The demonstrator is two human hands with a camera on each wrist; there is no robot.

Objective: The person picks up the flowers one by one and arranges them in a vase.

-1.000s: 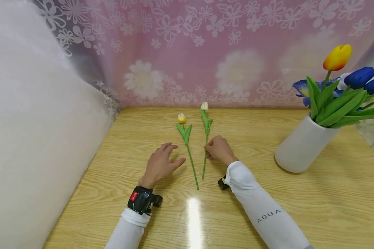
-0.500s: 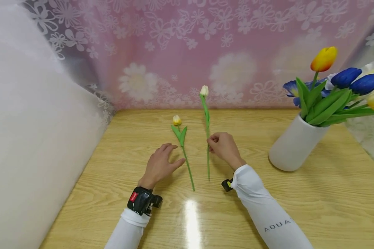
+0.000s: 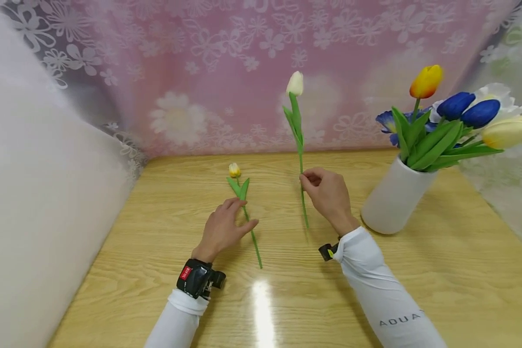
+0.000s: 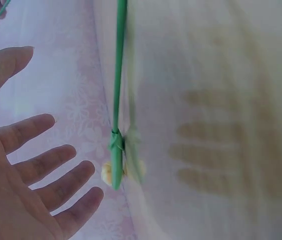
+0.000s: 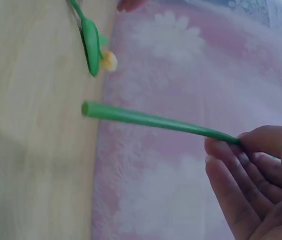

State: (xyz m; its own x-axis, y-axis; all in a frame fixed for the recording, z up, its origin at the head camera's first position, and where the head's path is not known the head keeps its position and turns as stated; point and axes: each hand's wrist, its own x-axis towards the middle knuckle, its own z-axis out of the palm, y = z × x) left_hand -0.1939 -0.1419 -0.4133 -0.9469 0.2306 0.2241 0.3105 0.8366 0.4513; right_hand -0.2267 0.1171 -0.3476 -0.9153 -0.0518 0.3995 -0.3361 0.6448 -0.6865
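Between thumb and fingers my right hand (image 3: 329, 195) pinches the green stem of a white tulip (image 3: 295, 84). The flower stands nearly upright, and its stem end is raised off the table. In the right wrist view the lower stem (image 5: 150, 120) juts out from the fingertips. A yellow-and-white tulip (image 3: 234, 170) lies on the table, two leaves spread below its bloom. Over its stem my left hand (image 3: 224, 226) hovers with fingers apart, holding nothing. The left wrist view shows that tulip's stem (image 4: 120, 65) beyond the spread fingers (image 4: 63, 192).
On the right, a tilted-looking white vase (image 3: 393, 198) holds several flowers: a yellow-orange tulip (image 3: 426, 82), blue tulips (image 3: 480, 113) and a cream tulip (image 3: 509, 132). A pink floral curtain (image 3: 243, 96) hangs behind the wooden table (image 3: 156, 280). White material (image 3: 35, 169) borders the left side.
My right hand has lifted the white tulip from the table, carrying it up and to the right. The left hand stays put in view, while the other tulip and vase shift left in view.
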